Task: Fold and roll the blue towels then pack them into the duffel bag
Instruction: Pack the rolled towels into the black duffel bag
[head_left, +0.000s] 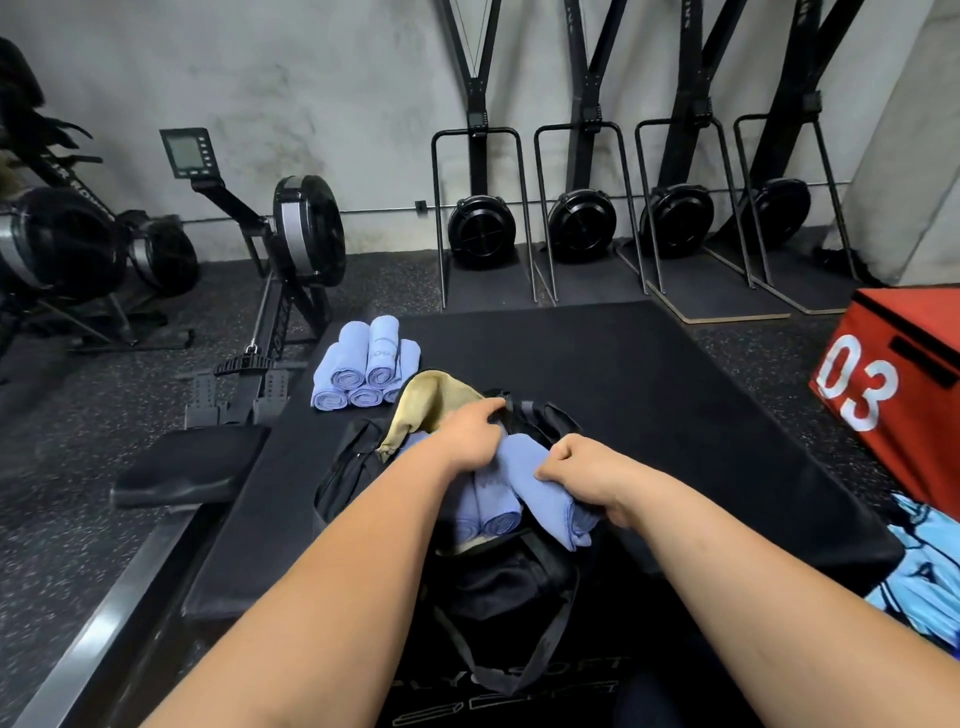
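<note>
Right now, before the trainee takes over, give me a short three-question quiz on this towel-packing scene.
1. True or false: the right hand grips a rolled towel over the open duffel bag.
2. How many rolls can be seen in the stack on the mat behind the bag?
3. What stands to the right of the mat? A) a red box marked 03 B) a rowing machine C) a chair

Key: 1 true. 2 five. 3 A, the red box.
</note>
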